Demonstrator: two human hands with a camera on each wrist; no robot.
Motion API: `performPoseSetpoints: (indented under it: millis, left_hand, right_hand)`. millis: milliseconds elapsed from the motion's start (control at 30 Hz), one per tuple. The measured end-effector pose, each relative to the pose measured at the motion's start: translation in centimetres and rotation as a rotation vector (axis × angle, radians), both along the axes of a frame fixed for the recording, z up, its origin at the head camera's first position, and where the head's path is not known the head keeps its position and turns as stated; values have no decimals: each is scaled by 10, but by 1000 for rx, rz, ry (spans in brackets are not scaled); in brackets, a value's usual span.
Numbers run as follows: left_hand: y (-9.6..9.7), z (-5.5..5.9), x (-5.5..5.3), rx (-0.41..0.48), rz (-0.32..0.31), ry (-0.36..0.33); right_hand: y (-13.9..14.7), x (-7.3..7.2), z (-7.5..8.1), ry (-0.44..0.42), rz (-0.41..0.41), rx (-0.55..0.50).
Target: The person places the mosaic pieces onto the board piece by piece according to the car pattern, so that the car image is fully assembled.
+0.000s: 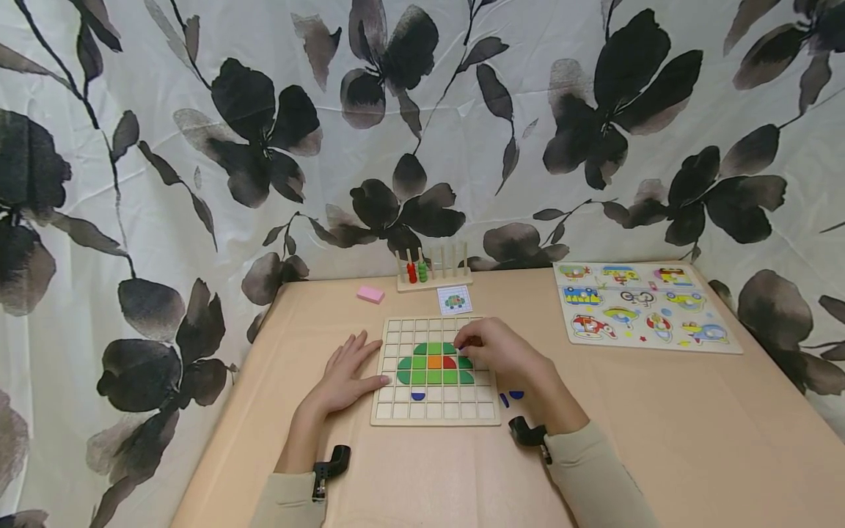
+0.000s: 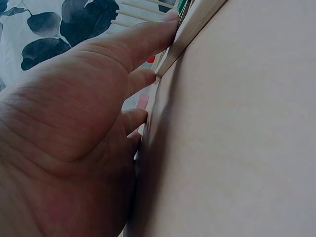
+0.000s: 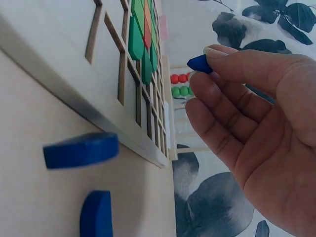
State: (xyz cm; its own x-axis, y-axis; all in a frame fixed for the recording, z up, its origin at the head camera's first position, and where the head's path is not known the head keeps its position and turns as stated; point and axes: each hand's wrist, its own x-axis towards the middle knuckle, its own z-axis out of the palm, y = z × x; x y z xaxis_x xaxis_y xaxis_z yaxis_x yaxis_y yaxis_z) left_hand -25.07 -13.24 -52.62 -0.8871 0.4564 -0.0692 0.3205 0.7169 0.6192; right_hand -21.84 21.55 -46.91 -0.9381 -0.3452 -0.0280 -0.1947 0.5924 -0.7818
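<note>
My left hand (image 1: 343, 375) lies with spread, straight fingers at the left edge of a wooden grid board (image 1: 436, 423), its thumb and a fingertip right at the rim. Between thumb and fingertips, my right hand (image 1: 505, 356) pinches a small blue tile (image 3: 199, 64) over the right part of the board. Green tiles (image 1: 419, 376), an orange tile (image 1: 435, 361) and a red tile (image 1: 450, 362) fill cells in the middle. A blue half-round tile (image 1: 418, 396) sits in a lower cell. Two loose blue tiles (image 3: 81, 150) lie on the table beside the board's right edge.
Behind the board lies a picture card (image 1: 455, 300) before a wooden peg rack (image 1: 436, 283) with red and green beads. A pink block (image 1: 370, 294) is at the back left. A vehicle picture board (image 1: 647, 308) occupies the back right, and a floral cloth (image 1: 502, 147) hangs behind the table.
</note>
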Motion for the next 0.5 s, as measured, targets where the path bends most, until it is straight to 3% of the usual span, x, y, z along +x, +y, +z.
performPoseSetpoints:
  millis: [300, 500]
  left_hand:
    - [-1, 0, -1, 7, -7, 8]
    - [0, 2, 0, 4, -9, 9]
  right_hand:
    - [-10, -1, -7, 40, 87, 56]
    - [-14, -6, -25, 63, 140, 87]
